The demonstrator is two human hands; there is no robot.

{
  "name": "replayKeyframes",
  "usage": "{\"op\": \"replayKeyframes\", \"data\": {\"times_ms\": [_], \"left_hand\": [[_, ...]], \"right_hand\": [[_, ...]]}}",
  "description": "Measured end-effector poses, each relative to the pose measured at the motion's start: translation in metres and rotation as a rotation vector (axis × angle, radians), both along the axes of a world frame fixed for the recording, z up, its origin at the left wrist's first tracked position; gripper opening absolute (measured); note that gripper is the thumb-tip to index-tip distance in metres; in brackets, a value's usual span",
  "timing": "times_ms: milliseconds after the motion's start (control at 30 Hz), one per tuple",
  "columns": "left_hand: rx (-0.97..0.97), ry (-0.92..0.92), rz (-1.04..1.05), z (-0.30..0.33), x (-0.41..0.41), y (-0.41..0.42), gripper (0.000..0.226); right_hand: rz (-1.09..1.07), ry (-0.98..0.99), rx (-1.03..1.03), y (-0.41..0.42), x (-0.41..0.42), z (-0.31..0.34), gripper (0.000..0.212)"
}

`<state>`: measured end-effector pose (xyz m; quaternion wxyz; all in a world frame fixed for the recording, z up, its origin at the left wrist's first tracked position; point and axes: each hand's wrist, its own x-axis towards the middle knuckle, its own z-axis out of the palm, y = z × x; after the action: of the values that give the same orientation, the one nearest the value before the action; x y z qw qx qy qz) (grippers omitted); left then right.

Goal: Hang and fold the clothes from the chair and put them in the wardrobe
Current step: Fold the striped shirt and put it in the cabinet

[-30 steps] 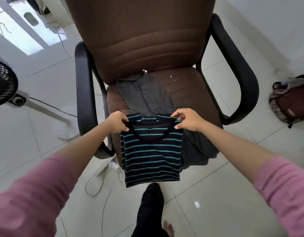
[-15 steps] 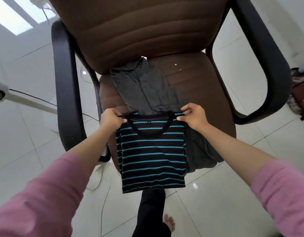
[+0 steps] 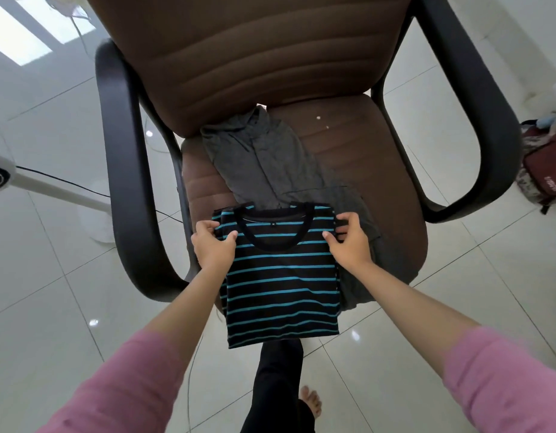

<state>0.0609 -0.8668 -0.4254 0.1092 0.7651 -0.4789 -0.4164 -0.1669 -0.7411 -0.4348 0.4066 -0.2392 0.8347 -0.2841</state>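
Hands: our left hand [image 3: 212, 246] and right hand [image 3: 348, 243] pinch the striped T-shirt [image 3: 281, 276] shoulders, frame centre.
Risk: we judge its overhanging hem may slip off the chair [image 3: 392, 170].

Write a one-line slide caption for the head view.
Both hands, left and right, pinch a folded striped T-shirt over a grey shirt on a brown office chair.

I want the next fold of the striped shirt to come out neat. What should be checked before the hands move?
1. Left hand grips a shoulder of the striped shirt: ok.
2. Right hand grips the other shoulder: ok.
3. Collar lies flat and centred: ok.
4. Hem supported: not ok, it hangs past the chair seat.
5. Grey garment clear of the shirt: not ok, it lies underneath.
6. Back layers smooth: cannot tell.
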Motion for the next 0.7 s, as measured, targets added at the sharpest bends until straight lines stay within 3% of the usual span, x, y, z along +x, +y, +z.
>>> {"op": "replayKeyframes", "data": {"times_ms": [233,500,700], "left_hand": [[0.061,0.086,0.007,0.006,0.008,0.000,0.017],[0.177,0.129,-0.083,0.010,0.015,-0.009,0.014],[0.176,0.205,-0.141,0.029,0.014,-0.005,0.023]], "right_hand": [[0.131,-0.065,-0.017,-0.004,0.001,0.000,0.011],[-0.091,-0.262,0.019,-0.007,0.007,0.014,0.023],[-0.209,-0.381,-0.018,0.008,0.011,0.045,0.047]]}}
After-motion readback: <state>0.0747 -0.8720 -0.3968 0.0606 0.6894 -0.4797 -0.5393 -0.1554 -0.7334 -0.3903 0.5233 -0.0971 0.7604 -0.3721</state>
